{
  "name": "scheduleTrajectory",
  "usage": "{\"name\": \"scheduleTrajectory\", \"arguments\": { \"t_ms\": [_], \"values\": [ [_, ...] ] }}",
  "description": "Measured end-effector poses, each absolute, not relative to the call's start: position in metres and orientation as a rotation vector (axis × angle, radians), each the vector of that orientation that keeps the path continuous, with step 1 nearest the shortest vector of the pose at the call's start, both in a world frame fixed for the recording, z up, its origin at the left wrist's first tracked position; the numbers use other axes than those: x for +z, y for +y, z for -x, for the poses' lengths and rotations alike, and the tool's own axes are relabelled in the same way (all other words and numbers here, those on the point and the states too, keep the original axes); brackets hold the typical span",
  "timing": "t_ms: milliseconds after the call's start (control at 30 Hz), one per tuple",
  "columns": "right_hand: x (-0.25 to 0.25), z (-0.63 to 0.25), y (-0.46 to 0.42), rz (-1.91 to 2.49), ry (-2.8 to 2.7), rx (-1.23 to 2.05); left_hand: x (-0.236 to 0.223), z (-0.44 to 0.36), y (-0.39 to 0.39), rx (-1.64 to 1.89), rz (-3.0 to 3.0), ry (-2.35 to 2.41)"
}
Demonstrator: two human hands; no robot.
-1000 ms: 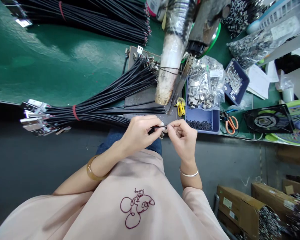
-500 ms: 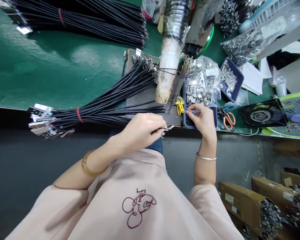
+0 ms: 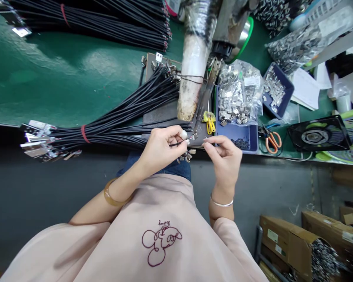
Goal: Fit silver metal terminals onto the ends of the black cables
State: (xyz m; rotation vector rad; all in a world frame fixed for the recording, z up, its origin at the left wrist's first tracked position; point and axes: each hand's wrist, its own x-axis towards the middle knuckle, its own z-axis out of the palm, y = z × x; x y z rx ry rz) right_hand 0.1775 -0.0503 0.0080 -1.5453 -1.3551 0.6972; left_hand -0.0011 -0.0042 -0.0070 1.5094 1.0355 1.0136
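Note:
My left hand (image 3: 164, 147) pinches one black cable (image 3: 176, 144) between thumb and fingers. The cable's end, with small metal bits at its tip, points right. My right hand (image 3: 225, 156) has thumb and forefinger pressed together just right of that tip; whatever they hold is too small to name. A bundle of black cables (image 3: 114, 115), tied with a red band (image 3: 84, 134), lies behind and left of my left hand, its metal connectors (image 3: 44, 141) over the bench edge. Several finished-looking metal plugs (image 3: 188, 156) hang below my left hand.
A soldering-like metal fixture and wrapped white tube (image 3: 191, 74) stand over the dark board. A blue tray (image 3: 253, 135) holds bagged connectors and small dark parts. Beside it lie orange-handled scissors (image 3: 273, 141), a yellow tool (image 3: 209, 122) and a black fan (image 3: 319, 135).
My right hand has moved left from the blue tray to beside my left hand. My left hand has turned, bringing the cable tip up into view. The camera view has shifted slightly.

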Motion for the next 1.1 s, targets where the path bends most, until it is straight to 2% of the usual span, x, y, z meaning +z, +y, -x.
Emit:
{"name": "scheduleTrajectory", "arguments": {
  "t_ms": [200, 567, 1100],
  "values": [
    [-0.010, -0.158, -0.046, 1.546, -1.422, 0.665, -0.011, 0.002, -0.005, 0.980, -1.562, 1.039],
    [-0.010, -0.157, -0.047, 1.540, -1.472, 0.664, -0.012, 0.003, -0.006, 0.972, -1.605, 1.042],
    [-0.011, -0.151, -0.047, 1.559, -1.628, 0.343, -0.012, 0.005, -0.006, 0.953, -1.663, 1.029]
  ]
}}
